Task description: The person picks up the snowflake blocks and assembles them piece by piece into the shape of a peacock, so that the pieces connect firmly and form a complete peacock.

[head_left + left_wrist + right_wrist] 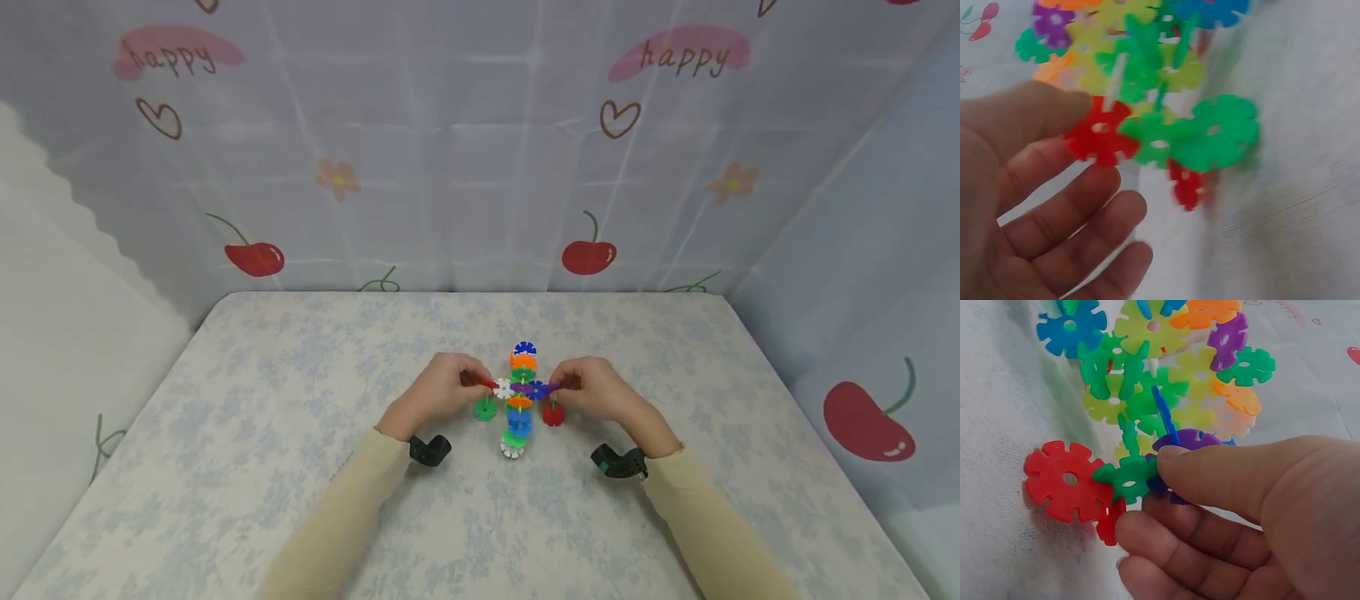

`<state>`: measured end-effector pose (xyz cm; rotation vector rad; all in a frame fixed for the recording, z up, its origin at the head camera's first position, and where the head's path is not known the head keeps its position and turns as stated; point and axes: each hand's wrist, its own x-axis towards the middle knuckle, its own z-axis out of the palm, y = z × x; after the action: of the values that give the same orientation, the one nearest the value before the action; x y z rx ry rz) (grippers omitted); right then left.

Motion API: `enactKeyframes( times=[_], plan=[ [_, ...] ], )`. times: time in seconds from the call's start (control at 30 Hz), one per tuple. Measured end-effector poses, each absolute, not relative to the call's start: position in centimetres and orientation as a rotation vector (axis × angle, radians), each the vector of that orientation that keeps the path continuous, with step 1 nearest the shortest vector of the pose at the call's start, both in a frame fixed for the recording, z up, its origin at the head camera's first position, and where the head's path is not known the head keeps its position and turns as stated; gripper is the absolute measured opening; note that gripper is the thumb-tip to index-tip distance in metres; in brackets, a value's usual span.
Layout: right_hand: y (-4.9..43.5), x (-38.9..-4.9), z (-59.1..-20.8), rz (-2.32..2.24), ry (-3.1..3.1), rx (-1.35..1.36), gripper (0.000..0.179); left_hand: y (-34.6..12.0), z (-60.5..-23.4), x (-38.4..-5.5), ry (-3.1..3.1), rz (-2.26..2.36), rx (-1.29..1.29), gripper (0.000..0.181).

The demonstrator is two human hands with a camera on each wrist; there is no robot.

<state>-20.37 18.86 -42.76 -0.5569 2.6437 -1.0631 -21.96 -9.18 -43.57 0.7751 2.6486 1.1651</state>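
Note:
A figure of interlocking snowflake discs (519,422) in many colours stands on the table between both hands. My left hand (448,385) pinches a red snowflake disc (1105,147) at its left side between thumb and forefinger; the other fingers are loosely bent below. On the opposite side my right hand (597,390) pinches a purple snowflake disc (1190,438) the same way. Below the left hand's grip hangs a green disc (485,410), and below the right one a red disc (553,415). Yellow, green, blue and orange discs make up the middle.
A pale cloth with a blue floral pattern covers the table (255,433). Behind it hangs a light curtain (450,208) printed with cherries, hearts and flowers. Each wrist wears a black camera strap, the left one (431,451) and the right one (619,462) close above the cloth.

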Motion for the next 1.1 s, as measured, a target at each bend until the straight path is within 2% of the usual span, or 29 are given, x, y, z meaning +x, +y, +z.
enactKeyframes(
  times=[0.23, 0.43, 0.63, 0.8, 0.93, 1.1],
  plan=[
    [19.0, -18.3, -41.6, -1.096, 2.923, -0.556, 0.016, -7.8, -40.7, -25.9, 2.635, 1.141, 0.742, 0.029],
    [17.1, -15.1, -41.7, -1.184, 2.973, -0.793, 0.007, -4.6, -39.0, -28.4, 2.438, 0.937, 0.822, 0.038],
    [15.8, -13.4, -43.5, -0.965, 2.885, -0.647, 0.031, -2.3, -38.9, -28.7, 2.248, 0.759, 0.902, 0.039],
    [14.4, -13.0, -45.0, -0.880, 2.887, -0.592, 0.040, -2.7, -39.2, -28.6, 2.233, 0.768, 0.888, 0.037],
    [14.0, -13.1, -45.4, -0.892, 2.933, -0.593, 0.038, -3.3, -39.6, -28.8, 2.262, 0.780, 0.898, 0.036],
    [14.5, -13.4, -45.4, -0.899, 2.956, -0.552, 0.020, -4.9, -39.9, -29.0, 2.317, 0.818, 0.858, 0.035]
  ],
)
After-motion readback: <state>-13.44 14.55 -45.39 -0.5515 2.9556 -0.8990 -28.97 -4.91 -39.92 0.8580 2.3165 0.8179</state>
